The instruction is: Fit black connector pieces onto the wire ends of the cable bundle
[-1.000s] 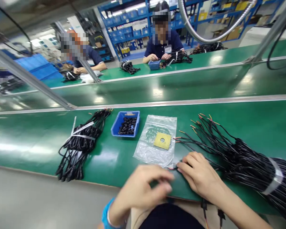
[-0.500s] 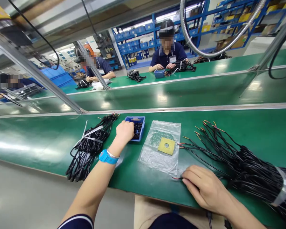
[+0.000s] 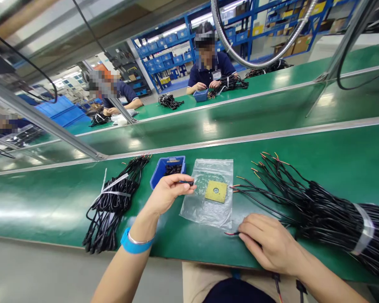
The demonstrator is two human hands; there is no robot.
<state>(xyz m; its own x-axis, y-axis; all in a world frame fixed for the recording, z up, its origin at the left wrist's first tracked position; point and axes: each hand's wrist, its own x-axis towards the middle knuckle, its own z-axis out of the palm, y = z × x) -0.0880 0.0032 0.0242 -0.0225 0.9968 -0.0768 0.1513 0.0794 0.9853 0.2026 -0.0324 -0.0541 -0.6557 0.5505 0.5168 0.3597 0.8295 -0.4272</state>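
Note:
Between the thumb and fingers of my left hand [image 3: 169,191] is a small black part [image 3: 187,182], too small to name closely. It hangs just right of a blue bin [image 3: 158,171] with similar black pieces inside. My right hand [image 3: 265,240] pinches a black cable near its end, low over the green bench. The cable's stripped end, with thin red and black wires [image 3: 231,233], pokes out left of my fingers. A clear plastic bag [image 3: 205,214] lies between my hands, and on it rests a yellow square pad [image 3: 216,191] with a round hole.
A large tied bundle of black cables [image 3: 331,214] lies at the right, its bare ends pointing left. Another bundle [image 3: 113,202] is left of the bin. Across the raised divider, a co-worker [image 3: 211,67] handles cables; more people sit at the left. A metal conduit [image 3: 259,65] hangs overhead.
My left hand has come out of the blue bin with a small black part and moved right, over the bag's edge. My right hand keeps its pinch on the cable. The view has shifted slightly.

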